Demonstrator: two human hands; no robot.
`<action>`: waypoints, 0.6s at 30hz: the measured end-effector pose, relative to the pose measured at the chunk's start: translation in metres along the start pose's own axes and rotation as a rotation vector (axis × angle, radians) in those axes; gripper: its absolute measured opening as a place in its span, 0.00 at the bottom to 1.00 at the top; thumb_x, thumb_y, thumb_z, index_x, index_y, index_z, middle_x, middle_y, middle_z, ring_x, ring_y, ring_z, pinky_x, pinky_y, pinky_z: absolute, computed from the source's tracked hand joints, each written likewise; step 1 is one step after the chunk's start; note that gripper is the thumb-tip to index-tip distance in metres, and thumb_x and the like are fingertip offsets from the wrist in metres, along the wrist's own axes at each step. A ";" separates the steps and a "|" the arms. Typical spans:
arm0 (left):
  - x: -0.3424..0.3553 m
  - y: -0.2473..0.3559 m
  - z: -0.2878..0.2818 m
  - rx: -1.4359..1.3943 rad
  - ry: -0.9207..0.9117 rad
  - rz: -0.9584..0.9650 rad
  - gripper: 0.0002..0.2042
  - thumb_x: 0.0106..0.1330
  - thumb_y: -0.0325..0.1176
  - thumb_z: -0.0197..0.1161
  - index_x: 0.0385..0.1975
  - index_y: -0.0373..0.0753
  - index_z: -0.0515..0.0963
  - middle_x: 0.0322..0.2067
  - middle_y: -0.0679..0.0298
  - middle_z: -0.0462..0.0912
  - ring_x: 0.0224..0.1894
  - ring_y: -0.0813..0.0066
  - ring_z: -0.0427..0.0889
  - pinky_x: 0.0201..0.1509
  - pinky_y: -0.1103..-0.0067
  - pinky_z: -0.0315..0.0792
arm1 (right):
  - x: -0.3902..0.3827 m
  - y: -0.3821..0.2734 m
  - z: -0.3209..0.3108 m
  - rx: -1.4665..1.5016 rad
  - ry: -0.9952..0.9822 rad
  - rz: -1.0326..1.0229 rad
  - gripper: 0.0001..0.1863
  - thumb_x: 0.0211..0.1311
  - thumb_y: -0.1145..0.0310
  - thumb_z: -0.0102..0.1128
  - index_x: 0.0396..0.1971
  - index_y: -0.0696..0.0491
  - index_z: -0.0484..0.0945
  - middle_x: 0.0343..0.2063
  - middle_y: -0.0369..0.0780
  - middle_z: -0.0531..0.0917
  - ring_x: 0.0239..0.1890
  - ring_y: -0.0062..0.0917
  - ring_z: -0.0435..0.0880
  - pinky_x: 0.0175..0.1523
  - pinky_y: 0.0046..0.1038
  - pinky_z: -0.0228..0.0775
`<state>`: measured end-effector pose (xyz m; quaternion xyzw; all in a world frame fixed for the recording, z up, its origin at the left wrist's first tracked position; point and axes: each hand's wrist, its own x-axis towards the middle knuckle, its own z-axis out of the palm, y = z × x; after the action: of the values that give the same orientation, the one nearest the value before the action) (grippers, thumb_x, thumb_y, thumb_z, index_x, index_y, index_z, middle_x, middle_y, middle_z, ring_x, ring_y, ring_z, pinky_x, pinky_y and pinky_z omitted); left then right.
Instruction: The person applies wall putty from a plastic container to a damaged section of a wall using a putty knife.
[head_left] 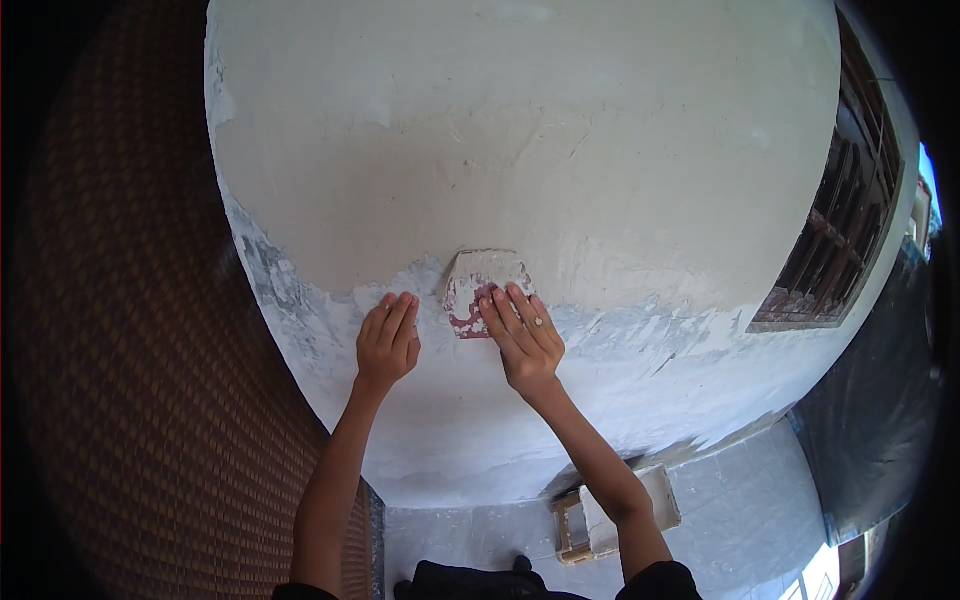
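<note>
My right hand [525, 340] holds a flat scraper [470, 310] against the pale wall [530, 170], fingers spread over its blade, which is red and caked with white plaster. A ring shows on one finger. Just left of it, my left hand [388, 340] rests with extended fingertips on the wall, in a band of rough, blue-grey and white plaster [625, 325]. The wall above this band is smoother cream.
Brown woven panelling [150, 340] runs down the left side. A dark barred window [815, 230] is at the right, with dark sheeting [865, 380] below. At my feet on the grey floor [450, 535] stands a plaster-marked container on a wooden frame [655, 495].
</note>
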<state>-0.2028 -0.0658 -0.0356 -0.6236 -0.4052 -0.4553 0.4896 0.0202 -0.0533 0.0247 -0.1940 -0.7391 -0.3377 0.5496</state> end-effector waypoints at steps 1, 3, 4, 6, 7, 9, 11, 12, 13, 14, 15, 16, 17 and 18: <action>-0.001 -0.001 0.001 0.003 0.000 0.002 0.19 0.60 0.27 0.52 0.52 0.34 0.75 0.57 0.61 0.71 0.61 0.62 0.68 0.55 0.68 0.69 | -0.001 0.001 0.008 -0.023 -0.015 0.016 0.15 0.59 0.72 0.55 0.45 0.46 0.82 0.47 0.33 0.82 0.54 0.24 0.78 0.60 0.29 0.67; 0.000 0.002 0.003 -0.002 0.009 0.002 0.19 0.60 0.28 0.52 0.52 0.34 0.75 0.58 0.61 0.71 0.61 0.62 0.68 0.55 0.68 0.69 | -0.027 0.003 0.014 -0.045 -0.024 0.004 0.15 0.59 0.72 0.54 0.45 0.46 0.82 0.47 0.33 0.82 0.55 0.23 0.77 0.60 0.29 0.67; 0.001 0.003 0.003 -0.009 0.002 0.005 0.19 0.60 0.28 0.52 0.52 0.34 0.75 0.58 0.61 0.71 0.61 0.62 0.68 0.56 0.68 0.69 | -0.041 0.000 0.012 -0.031 -0.065 0.010 0.15 0.59 0.72 0.54 0.45 0.46 0.82 0.48 0.33 0.82 0.55 0.22 0.77 0.60 0.29 0.67; 0.000 0.002 0.000 -0.006 -0.010 0.007 0.19 0.60 0.28 0.52 0.52 0.35 0.75 0.58 0.61 0.70 0.61 0.62 0.68 0.56 0.68 0.69 | -0.061 -0.008 0.002 0.021 -0.151 0.024 0.15 0.59 0.72 0.53 0.44 0.47 0.82 0.47 0.33 0.82 0.54 0.23 0.78 0.60 0.29 0.67; -0.003 0.003 0.000 0.000 -0.011 0.008 0.19 0.60 0.27 0.52 0.52 0.35 0.75 0.58 0.61 0.70 0.61 0.62 0.68 0.56 0.68 0.69 | -0.067 -0.011 -0.006 0.020 -0.154 0.025 0.15 0.59 0.72 0.53 0.44 0.47 0.82 0.47 0.33 0.82 0.54 0.23 0.78 0.60 0.29 0.67; -0.003 -0.003 -0.002 0.024 -0.009 0.015 0.19 0.60 0.27 0.52 0.52 0.35 0.75 0.58 0.61 0.70 0.61 0.62 0.68 0.56 0.69 0.69 | -0.061 -0.019 -0.018 0.117 -0.175 0.063 0.15 0.59 0.72 0.53 0.44 0.47 0.82 0.45 0.34 0.83 0.54 0.24 0.78 0.60 0.29 0.66; -0.003 0.000 -0.003 0.011 0.004 0.007 0.19 0.60 0.27 0.52 0.52 0.35 0.75 0.58 0.61 0.71 0.60 0.62 0.68 0.57 0.69 0.69 | -0.035 -0.016 -0.020 0.093 -0.097 0.045 0.14 0.59 0.72 0.53 0.43 0.48 0.83 0.44 0.34 0.83 0.53 0.26 0.78 0.60 0.30 0.67; -0.003 -0.001 -0.004 0.013 -0.002 0.007 0.19 0.60 0.27 0.52 0.52 0.35 0.75 0.58 0.61 0.71 0.60 0.62 0.68 0.57 0.69 0.69 | -0.017 -0.013 -0.017 0.057 -0.029 0.017 0.14 0.59 0.72 0.53 0.44 0.48 0.83 0.45 0.34 0.83 0.54 0.26 0.78 0.59 0.30 0.67; -0.003 -0.002 -0.004 0.015 -0.002 0.001 0.19 0.60 0.27 0.52 0.52 0.35 0.75 0.58 0.61 0.71 0.60 0.62 0.69 0.56 0.69 0.69 | -0.003 -0.011 -0.013 0.015 0.035 -0.011 0.14 0.60 0.71 0.53 0.44 0.47 0.83 0.45 0.34 0.83 0.54 0.25 0.78 0.59 0.30 0.67; 0.002 0.000 -0.003 0.014 0.001 -0.001 0.19 0.60 0.27 0.52 0.52 0.35 0.75 0.58 0.61 0.71 0.60 0.62 0.69 0.56 0.69 0.69 | 0.007 -0.006 -0.009 0.009 0.035 -0.008 0.14 0.60 0.71 0.53 0.44 0.47 0.83 0.45 0.34 0.83 0.54 0.25 0.78 0.59 0.30 0.67; 0.005 0.003 -0.003 0.008 0.002 0.002 0.19 0.60 0.27 0.52 0.52 0.35 0.75 0.58 0.61 0.71 0.60 0.62 0.69 0.56 0.69 0.69 | 0.016 -0.003 -0.004 -0.021 0.025 0.020 0.14 0.60 0.71 0.53 0.44 0.47 0.82 0.46 0.34 0.82 0.55 0.25 0.77 0.59 0.30 0.67; 0.004 0.003 -0.001 0.003 0.002 -0.001 0.19 0.60 0.27 0.52 0.52 0.35 0.75 0.58 0.61 0.71 0.60 0.62 0.69 0.56 0.69 0.69 | 0.017 -0.001 0.003 -0.046 0.011 0.042 0.14 0.61 0.71 0.53 0.45 0.46 0.82 0.47 0.34 0.82 0.55 0.24 0.77 0.59 0.30 0.67; 0.004 0.001 -0.001 0.005 0.003 0.000 0.19 0.60 0.27 0.53 0.52 0.35 0.75 0.58 0.61 0.71 0.60 0.62 0.69 0.56 0.69 0.69 | 0.009 -0.002 0.009 -0.042 0.014 0.040 0.14 0.61 0.71 0.53 0.45 0.46 0.82 0.47 0.34 0.82 0.55 0.24 0.77 0.59 0.30 0.67; 0.003 0.000 0.000 0.010 0.005 0.000 0.19 0.60 0.27 0.53 0.52 0.35 0.75 0.58 0.61 0.71 0.60 0.62 0.69 0.56 0.69 0.69 | -0.007 -0.004 0.015 -0.035 -0.015 0.038 0.15 0.60 0.72 0.52 0.45 0.46 0.82 0.48 0.34 0.81 0.55 0.23 0.77 0.59 0.29 0.66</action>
<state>-0.2018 -0.0657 -0.0329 -0.6199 -0.4061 -0.4551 0.4936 0.0100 -0.0450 0.0146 -0.2201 -0.7333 -0.3384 0.5471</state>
